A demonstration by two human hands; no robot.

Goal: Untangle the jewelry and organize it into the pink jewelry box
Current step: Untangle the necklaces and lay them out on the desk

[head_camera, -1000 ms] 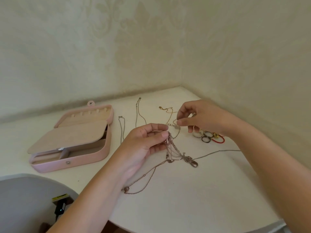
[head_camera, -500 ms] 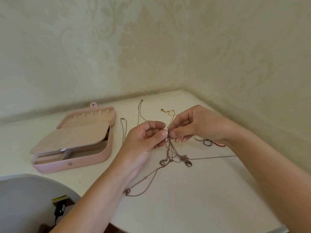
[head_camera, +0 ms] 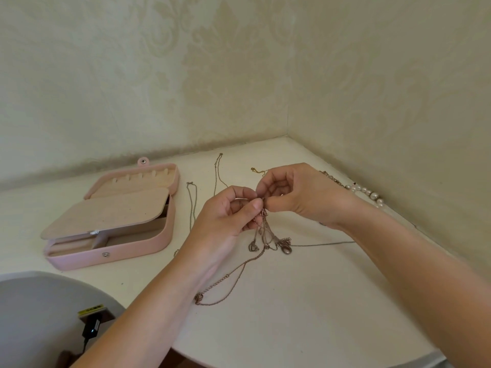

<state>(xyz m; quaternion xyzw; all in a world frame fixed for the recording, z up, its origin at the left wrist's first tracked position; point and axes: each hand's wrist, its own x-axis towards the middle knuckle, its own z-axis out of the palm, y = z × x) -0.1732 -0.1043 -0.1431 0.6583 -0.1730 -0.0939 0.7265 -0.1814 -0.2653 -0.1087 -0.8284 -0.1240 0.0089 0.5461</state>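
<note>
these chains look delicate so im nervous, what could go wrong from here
1. The left hand and right hand both pinch the top of the tangle; pulling apart might tighten the knot or snap a fine link.
2. The thin chain lies on the table up against the right arm; moving that arm may snag and drag it.

Cream damask-patterned walls (head_camera: 132, 75) meet in a corner beyond the right hand (head_camera: 300, 197); an off-white tabletop (head_camera: 305, 314) lies beneath it, softly lit
</note>
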